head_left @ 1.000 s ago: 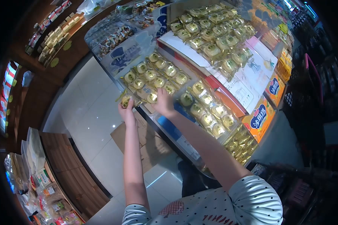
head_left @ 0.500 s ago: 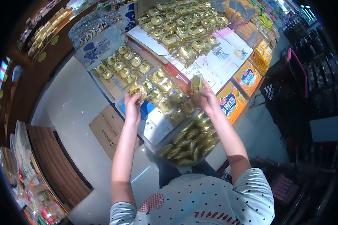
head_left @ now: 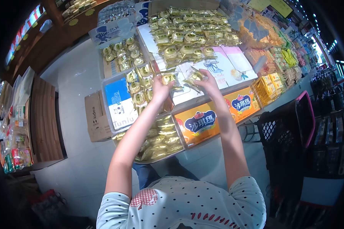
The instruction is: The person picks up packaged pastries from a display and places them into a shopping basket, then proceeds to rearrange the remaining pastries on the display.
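My left hand [head_left: 161, 90] is closed on a gold-wrapped pastry [head_left: 168, 79] over the middle of the display. Just to its right, my right hand [head_left: 210, 84] pinches another wrapped pastry [head_left: 195, 77] above the white printed boxes [head_left: 224, 73]. Beyond both hands, rows of wrapped pastries [head_left: 190, 37] lie on the boxes. More wrapped pastries stand in columns left of my left hand, beside a blue and white box [head_left: 119, 100]. Nearer my body, a bin holds a heap of gold packets [head_left: 161, 139], partly hidden by my left forearm.
Orange boxes [head_left: 201, 124] form the display's front right edge. A black basket [head_left: 279, 131] with a pink rim stands at the right. Yellow packets [head_left: 269, 87] lie at the back right. On the floor at left is a cardboard box [head_left: 96, 116], near a brown wooden stand [head_left: 46, 122].
The view has turned rightward. My left hand has moved right with its pastry, away from the left columns, and both hands are now closer together over the white boxes.
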A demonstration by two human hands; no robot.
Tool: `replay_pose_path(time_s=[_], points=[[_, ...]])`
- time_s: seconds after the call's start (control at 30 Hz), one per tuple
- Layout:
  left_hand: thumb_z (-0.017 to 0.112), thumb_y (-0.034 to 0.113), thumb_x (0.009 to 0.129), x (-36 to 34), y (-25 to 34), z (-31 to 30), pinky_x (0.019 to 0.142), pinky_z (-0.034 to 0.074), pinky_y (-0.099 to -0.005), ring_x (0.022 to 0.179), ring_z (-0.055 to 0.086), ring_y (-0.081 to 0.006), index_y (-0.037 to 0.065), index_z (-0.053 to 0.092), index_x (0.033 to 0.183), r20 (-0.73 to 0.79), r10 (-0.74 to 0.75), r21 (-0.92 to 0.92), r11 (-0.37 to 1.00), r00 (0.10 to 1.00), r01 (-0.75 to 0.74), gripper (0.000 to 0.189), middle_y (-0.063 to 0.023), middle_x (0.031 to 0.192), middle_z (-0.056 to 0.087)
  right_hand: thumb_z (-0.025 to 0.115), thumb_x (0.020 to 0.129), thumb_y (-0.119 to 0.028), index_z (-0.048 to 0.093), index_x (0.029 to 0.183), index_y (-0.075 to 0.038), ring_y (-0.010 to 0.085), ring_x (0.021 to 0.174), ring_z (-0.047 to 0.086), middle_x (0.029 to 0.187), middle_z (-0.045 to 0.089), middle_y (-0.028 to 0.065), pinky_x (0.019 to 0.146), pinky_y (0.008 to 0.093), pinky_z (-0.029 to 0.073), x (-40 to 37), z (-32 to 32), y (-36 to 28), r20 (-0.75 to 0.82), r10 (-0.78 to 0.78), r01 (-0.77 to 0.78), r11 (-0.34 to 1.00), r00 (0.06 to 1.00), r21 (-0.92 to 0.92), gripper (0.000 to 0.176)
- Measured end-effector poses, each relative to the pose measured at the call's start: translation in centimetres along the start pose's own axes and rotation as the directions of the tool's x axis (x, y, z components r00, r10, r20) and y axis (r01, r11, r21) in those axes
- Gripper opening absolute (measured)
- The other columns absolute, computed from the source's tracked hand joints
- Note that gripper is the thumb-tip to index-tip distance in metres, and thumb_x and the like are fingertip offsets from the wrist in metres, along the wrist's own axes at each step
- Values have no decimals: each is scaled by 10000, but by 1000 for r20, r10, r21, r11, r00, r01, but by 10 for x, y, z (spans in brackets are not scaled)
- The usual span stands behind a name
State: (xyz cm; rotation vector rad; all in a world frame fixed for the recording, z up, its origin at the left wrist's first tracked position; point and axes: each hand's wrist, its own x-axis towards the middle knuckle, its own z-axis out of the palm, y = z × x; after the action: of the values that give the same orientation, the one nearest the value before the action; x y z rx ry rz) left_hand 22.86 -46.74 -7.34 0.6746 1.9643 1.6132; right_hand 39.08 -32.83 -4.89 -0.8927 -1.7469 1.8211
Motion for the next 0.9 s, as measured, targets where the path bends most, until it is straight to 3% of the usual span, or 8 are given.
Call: replay_pose_path(time_s=[0.03,0.13,0.23,0.33,0.4,0.7,0.87,0.9], points=[[736,229,730,15,-20,17,860,432,-347,1023,538,-295,-89,397,1153,-68,86,116,990,994,-78,628,-213,1012,576,730,674,-96,419,1209,-2,186,986,535,1128,503,151,826,288,439,21,-9,13,12,-9,9,1000,1000,-3,626],[732,242,720,15,-1,27,843,433,-388,968,544,-362,-90,451,1079,-91,251,394,898,964,-197,564,-234,971,575,809,556,-171,427,1158,32,244,844,592,1141,462,197,752,325,481,64,-26,41,-48,-316,226,767,947,-600,741],[716,260,718,21,-4,34,806,438,-417,919,540,-387,-79,517,957,-74,238,416,890,968,-187,460,-250,917,573,810,560,-190,427,1156,27,259,850,588,1140,469,197,761,333,479,69,-20,36,-170,-231,143,898,958,-415,741],[639,385,764,13,-2,36,734,474,-414,859,572,-341,-48,581,848,-66,398,778,595,915,-203,445,-232,886,597,786,604,-194,483,1093,34,259,851,592,1048,535,172,752,339,479,78,-18,52,-206,-295,171,868,933,-466,619],[627,395,771,16,-2,38,735,473,-418,841,578,-344,-43,585,847,-40,379,779,591,925,-209,447,-225,858,603,736,672,-179,564,1026,40,237,852,603,929,616,147,749,334,476,78,-15,56,-194,-327,206,860,925,-466,450],[582,406,800,22,5,51,716,476,-437,797,596,-355,-45,557,911,-14,333,775,599,943,-200,465,-221,803,612,666,732,-122,562,1145,-6,228,897,617,963,639,176,787,324,469,83,-7,52,-198,-243,175,935,950,-310,441],[569,366,812,10,13,22,717,469,-426,792,595,-344,-32,533,917,-41,239,715,685,970,-138,413,-203,787,611,617,761,-98,603,990,-7,293,941,540,978,599,143,830,363,413,44,14,30,-377,-582,325,764,720,-558,246],[569,322,813,1,14,6,696,464,-418,768,591,-327,-15,534,904,-19,305,650,728,952,-220,351,-184,771,606,617,761,-98,603,990,-7,293,941,540,978,599,143,830,363,413,30,26,21,-366,-579,329,765,729,-554,246]])
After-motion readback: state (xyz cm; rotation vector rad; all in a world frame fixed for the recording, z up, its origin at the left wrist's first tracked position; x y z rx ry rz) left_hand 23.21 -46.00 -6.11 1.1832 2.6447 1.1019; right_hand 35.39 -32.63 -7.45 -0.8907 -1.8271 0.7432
